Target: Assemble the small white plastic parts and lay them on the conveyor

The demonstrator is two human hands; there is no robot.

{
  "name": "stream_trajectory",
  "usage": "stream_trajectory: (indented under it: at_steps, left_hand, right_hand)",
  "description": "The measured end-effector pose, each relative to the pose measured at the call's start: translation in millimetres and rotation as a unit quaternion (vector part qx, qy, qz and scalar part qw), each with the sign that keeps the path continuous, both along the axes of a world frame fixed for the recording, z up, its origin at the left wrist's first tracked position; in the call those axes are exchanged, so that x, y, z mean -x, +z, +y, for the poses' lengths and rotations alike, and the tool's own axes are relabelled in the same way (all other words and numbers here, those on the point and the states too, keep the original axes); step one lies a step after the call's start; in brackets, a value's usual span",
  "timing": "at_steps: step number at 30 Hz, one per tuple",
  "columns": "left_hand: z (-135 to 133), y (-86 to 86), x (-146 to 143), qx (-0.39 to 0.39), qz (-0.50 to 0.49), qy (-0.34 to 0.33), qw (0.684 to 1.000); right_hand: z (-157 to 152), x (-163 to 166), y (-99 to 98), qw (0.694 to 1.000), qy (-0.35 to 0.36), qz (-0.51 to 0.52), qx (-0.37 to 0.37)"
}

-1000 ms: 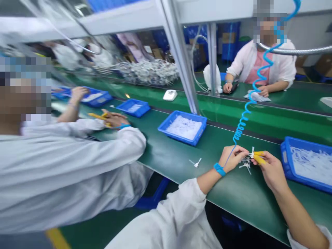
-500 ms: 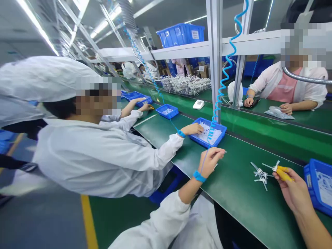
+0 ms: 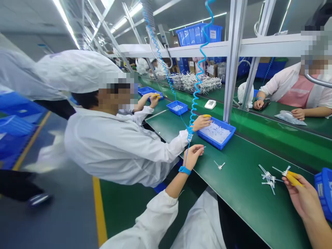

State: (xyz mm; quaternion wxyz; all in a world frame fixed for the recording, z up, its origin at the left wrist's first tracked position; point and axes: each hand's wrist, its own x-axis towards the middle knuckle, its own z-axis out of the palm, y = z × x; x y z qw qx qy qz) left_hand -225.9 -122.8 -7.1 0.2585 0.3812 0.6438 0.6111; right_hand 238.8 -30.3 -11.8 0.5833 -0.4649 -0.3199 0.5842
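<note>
My left hand [image 3: 193, 155], a blue band round its wrist, is closed with thumb and finger pinching a thin white strip [image 3: 204, 147]. It hovers near the table's front edge, in front of a blue tray [image 3: 218, 143] of small white pieces. A small white piece with thin strips [image 3: 220, 166] lies alone on the green table to its right. My right hand [image 3: 302, 193], yellow covers on thumb and finger, pinches a white piece with thin strips [image 3: 286, 171]. Beside its fingertips lies a small pile of similar white pieces [image 3: 269, 180].
A co-worker in white [image 3: 116, 145] sits close on my left, one hand [image 3: 201, 122] over the tray. Another blue tray [image 3: 324, 193] stands behind my right hand. A coiled blue cord [image 3: 198, 69] hangs down to my left wrist. A metal post [image 3: 233, 62] rises behind the tray.
My left hand has moved left, and a white piece it mostly covered now lies in view. My right hand keeps its grip. The co-worker's hand has lifted from the tray. The view has shifted.
</note>
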Motion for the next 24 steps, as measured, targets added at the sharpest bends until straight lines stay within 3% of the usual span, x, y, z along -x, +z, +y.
stream_trajectory:
  at_steps: [6,13,19,24]
  left_hand:
    - [19,-10.6,29,0.019,0.08,0.071,0.994]
    - [69,-8.3,83,0.066,0.125,0.158,0.977]
    - [112,0.4,121,0.124,0.201,0.162,0.958]
    - [135,-6.2,143,0.177,0.271,0.123,0.938]
  right_hand:
    - [1,-1,3.6,1.0,0.004,-0.011,0.004]
    - [1,-1,4.2,1.0,-0.005,-0.018,0.022]
    - [0,-2,1.7,0.999,-0.009,-0.022,0.027]
    - [3,-10,-6.5,0.999,-0.014,-0.022,0.022]
